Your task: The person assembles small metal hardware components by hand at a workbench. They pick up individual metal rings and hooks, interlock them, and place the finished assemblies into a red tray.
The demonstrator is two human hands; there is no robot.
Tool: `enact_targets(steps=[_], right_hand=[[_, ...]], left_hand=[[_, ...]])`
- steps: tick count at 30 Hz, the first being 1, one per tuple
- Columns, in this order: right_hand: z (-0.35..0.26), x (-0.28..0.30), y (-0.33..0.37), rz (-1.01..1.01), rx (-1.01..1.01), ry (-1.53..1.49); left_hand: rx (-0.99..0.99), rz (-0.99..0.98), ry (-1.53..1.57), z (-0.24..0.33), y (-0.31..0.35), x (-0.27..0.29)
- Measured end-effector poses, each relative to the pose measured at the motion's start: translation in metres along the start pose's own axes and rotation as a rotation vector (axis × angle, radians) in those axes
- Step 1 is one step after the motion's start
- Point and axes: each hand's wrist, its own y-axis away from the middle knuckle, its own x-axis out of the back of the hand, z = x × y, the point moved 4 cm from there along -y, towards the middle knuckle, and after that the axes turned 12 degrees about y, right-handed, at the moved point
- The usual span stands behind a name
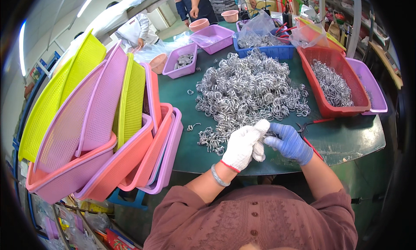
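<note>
A large heap of silvery curved metal rings [247, 87] covers the middle of the green table [182, 102]. At the heap's near edge my left hand [242, 146], in a white knit glove, is closed with thumb and fingers pressed together. My right hand [292, 144], in a blue glove, meets it, fingertips pinched close to the left fingers. Whatever lies between the fingertips is too small or hidden to make out. Red-handled pliers [303, 128] lie just beyond my right hand, partly behind it. A few loose rings [190, 128] sit left of the heap.
Stacked purple, coral and yellow-green plastic baskets [99, 120] lean at the left. A red basket of rings [331, 83] stands right; a blue basket [264, 50] and purple baskets [180, 66] stand behind the heap. Other people [212, 5] stand across the table.
</note>
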Motion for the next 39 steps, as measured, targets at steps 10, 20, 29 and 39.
enact_targets(steps=[10, 20, 29, 39], right_hand=[[-0.003, -0.002, 0.003, -0.021, -0.083, -0.319], [-0.002, -0.008, 0.002, -0.103, 0.06, -0.394], [0.0, -0.011, 0.002, -0.093, 0.096, -0.387], [0.011, -0.016, -0.002, -0.152, 0.162, -0.547]], left_hand=[[0.119, -0.07, 0.158, 0.008, 0.014, -0.009], [-0.086, -0.169, 0.144, 0.013, 0.029, -0.007], [-0.095, -0.189, 0.124, 0.014, 0.034, -0.008], [-0.118, -0.176, -0.039, 0.011, 0.036, -0.011]])
